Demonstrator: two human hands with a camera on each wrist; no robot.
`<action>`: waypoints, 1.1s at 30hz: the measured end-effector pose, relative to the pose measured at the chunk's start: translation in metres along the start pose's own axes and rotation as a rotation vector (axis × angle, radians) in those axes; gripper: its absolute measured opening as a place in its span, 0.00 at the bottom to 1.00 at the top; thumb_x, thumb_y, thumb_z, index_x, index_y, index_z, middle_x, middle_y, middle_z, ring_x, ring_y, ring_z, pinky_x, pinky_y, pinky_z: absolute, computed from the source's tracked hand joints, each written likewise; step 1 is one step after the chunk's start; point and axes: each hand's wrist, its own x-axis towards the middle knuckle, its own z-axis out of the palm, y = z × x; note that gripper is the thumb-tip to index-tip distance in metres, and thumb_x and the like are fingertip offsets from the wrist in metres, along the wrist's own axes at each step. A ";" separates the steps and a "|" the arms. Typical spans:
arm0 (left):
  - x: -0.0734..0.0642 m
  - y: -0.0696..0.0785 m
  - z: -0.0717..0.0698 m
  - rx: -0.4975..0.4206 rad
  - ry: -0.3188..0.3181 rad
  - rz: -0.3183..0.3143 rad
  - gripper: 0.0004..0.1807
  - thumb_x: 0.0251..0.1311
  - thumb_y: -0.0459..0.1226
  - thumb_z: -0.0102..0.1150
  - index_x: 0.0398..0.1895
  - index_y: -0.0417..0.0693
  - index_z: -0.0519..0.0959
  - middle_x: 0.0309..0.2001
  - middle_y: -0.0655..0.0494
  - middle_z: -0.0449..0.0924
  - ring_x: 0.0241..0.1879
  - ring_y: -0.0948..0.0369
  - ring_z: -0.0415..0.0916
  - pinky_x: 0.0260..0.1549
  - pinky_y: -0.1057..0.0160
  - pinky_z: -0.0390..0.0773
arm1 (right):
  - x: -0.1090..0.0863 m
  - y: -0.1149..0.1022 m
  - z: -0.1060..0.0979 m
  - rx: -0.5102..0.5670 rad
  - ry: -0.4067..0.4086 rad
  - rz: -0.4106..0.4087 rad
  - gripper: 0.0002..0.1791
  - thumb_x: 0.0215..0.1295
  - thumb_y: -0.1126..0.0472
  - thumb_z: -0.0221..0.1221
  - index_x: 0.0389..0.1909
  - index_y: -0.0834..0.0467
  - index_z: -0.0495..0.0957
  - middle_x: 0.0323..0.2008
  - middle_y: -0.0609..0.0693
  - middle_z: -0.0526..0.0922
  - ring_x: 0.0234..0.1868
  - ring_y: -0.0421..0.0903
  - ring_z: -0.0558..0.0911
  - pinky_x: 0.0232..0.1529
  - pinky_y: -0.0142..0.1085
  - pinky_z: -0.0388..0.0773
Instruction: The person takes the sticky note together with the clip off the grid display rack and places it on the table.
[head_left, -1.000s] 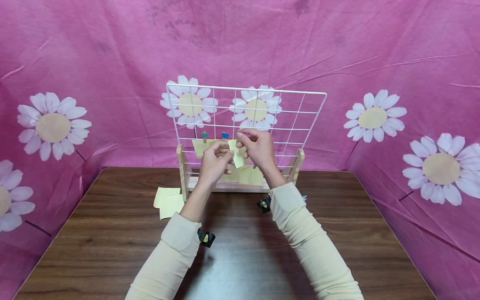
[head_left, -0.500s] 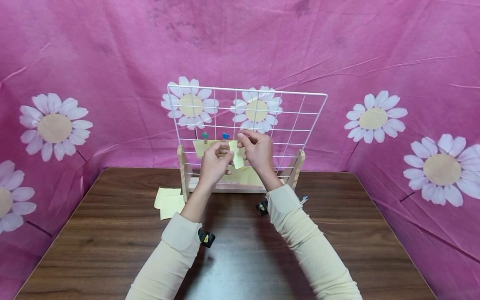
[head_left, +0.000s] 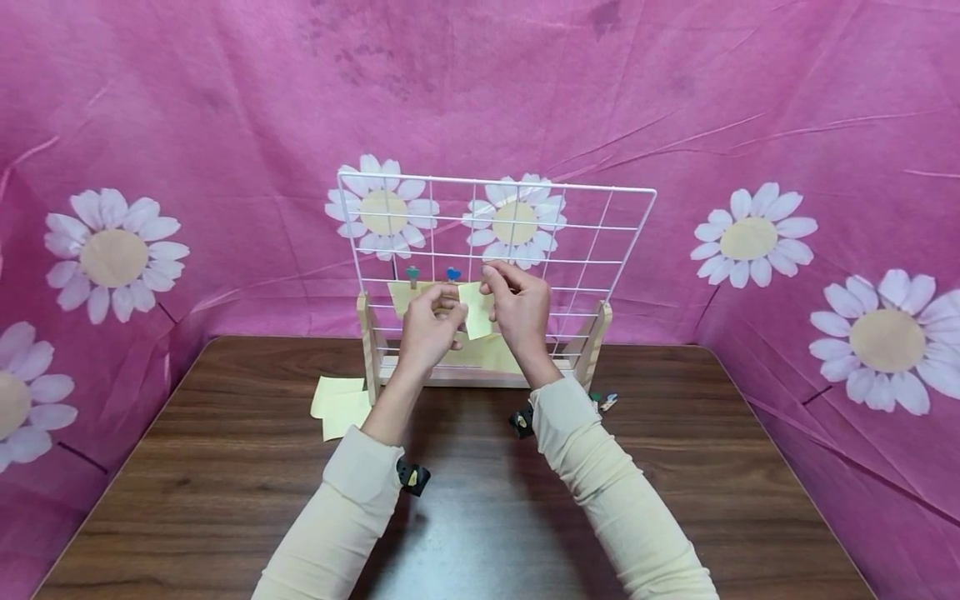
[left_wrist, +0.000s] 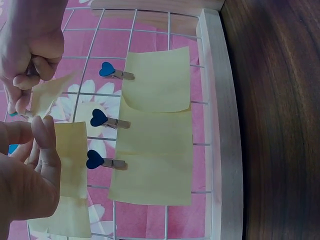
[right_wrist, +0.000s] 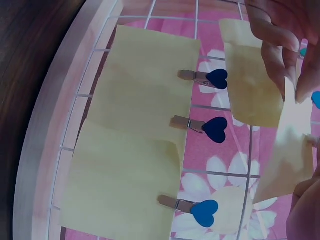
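Observation:
My left hand (head_left: 433, 325) pinches the left edge of a yellow sticky note (head_left: 477, 310) in front of the white wire grid (head_left: 597, 225). My right hand (head_left: 521, 307) is at the note's right side; in the left wrist view its fingertips pinch a small clothespin (left_wrist: 25, 114) with a teal end, mostly hidden by the fingers. Behind the hands, notes hang clipped to the grid: an upper one (head_left: 402, 298) under green and blue heart clothespins, and a lower row (left_wrist: 155, 130) held by blue heart clothespins (left_wrist: 99, 118). The right wrist view shows the held note (right_wrist: 285, 150) tilted.
Two loose yellow notes (head_left: 345, 414) overlap on the brown table (head_left: 480, 517), left of the grid's wooden stand (head_left: 371, 350). Loose clothespins (head_left: 609, 402) lie right of the stand, beside the right sleeve. A pink flowered cloth (head_left: 480, 92) surrounds the table.
The held note has turned to show more of its face. My right hand has shifted slightly right while its forearm moved left, uncovering the loose clothespins. My left hand stays nearly still.

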 end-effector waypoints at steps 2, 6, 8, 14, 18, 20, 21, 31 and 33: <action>0.000 0.000 -0.001 0.003 0.001 -0.004 0.16 0.64 0.28 0.60 0.55 0.38 0.79 0.41 0.44 0.82 0.28 0.59 0.81 0.16 0.66 0.85 | -0.001 -0.004 0.001 0.011 0.019 -0.015 0.07 0.68 0.70 0.64 0.40 0.71 0.86 0.22 0.68 0.82 0.08 0.33 0.68 0.07 0.22 0.68; 0.000 0.000 -0.002 0.007 0.001 -0.007 0.16 0.64 0.28 0.60 0.55 0.38 0.79 0.42 0.44 0.82 0.29 0.59 0.80 0.16 0.65 0.85 | -0.005 -0.026 0.001 0.044 0.027 -0.033 0.08 0.68 0.73 0.61 0.41 0.76 0.83 0.23 0.72 0.80 0.08 0.33 0.68 0.07 0.21 0.68; -0.001 0.001 -0.003 0.008 0.000 -0.005 0.16 0.64 0.28 0.60 0.55 0.38 0.79 0.42 0.44 0.82 0.28 0.59 0.80 0.16 0.65 0.85 | -0.007 -0.037 0.000 0.050 0.025 -0.028 0.07 0.68 0.74 0.61 0.40 0.77 0.83 0.23 0.72 0.80 0.09 0.34 0.69 0.08 0.21 0.68; -0.001 0.001 -0.005 0.014 -0.014 -0.004 0.16 0.64 0.28 0.60 0.55 0.38 0.79 0.41 0.44 0.83 0.29 0.57 0.81 0.17 0.64 0.86 | -0.008 -0.047 -0.004 0.025 0.025 -0.029 0.07 0.68 0.74 0.60 0.41 0.75 0.84 0.24 0.70 0.82 0.10 0.47 0.72 0.09 0.22 0.71; -0.002 0.001 -0.008 0.017 -0.028 -0.005 0.16 0.65 0.29 0.61 0.55 0.38 0.79 0.42 0.44 0.82 0.30 0.57 0.81 0.19 0.64 0.86 | -0.007 -0.045 -0.006 0.034 0.030 -0.050 0.07 0.68 0.74 0.60 0.41 0.75 0.83 0.24 0.71 0.81 0.09 0.41 0.70 0.08 0.22 0.69; -0.003 0.002 -0.009 0.020 -0.034 -0.003 0.16 0.65 0.29 0.60 0.56 0.39 0.79 0.42 0.44 0.82 0.30 0.56 0.81 0.19 0.64 0.86 | -0.006 -0.043 -0.008 0.050 0.033 -0.051 0.07 0.68 0.75 0.60 0.41 0.76 0.83 0.24 0.72 0.81 0.09 0.35 0.68 0.07 0.21 0.67; -0.003 0.003 -0.009 0.019 -0.035 -0.002 0.16 0.65 0.29 0.61 0.56 0.38 0.79 0.42 0.44 0.82 0.30 0.56 0.81 0.19 0.64 0.86 | -0.006 -0.043 -0.009 0.056 0.034 -0.050 0.07 0.68 0.75 0.60 0.41 0.76 0.83 0.24 0.72 0.80 0.09 0.33 0.67 0.07 0.20 0.66; -0.005 0.002 -0.012 0.018 -0.043 -0.004 0.16 0.65 0.31 0.61 0.55 0.39 0.79 0.41 0.46 0.82 0.26 0.60 0.80 0.14 0.68 0.82 | -0.008 -0.043 -0.022 0.072 0.023 0.000 0.10 0.68 0.75 0.60 0.45 0.80 0.78 0.26 0.76 0.80 0.10 0.34 0.69 0.08 0.20 0.65; -0.005 0.001 -0.013 0.016 -0.046 -0.001 0.16 0.65 0.31 0.61 0.55 0.38 0.79 0.41 0.46 0.82 0.24 0.62 0.79 0.14 0.68 0.81 | -0.007 -0.044 -0.025 0.065 0.027 0.011 0.10 0.68 0.75 0.60 0.45 0.80 0.78 0.26 0.76 0.79 0.13 0.35 0.73 0.09 0.20 0.65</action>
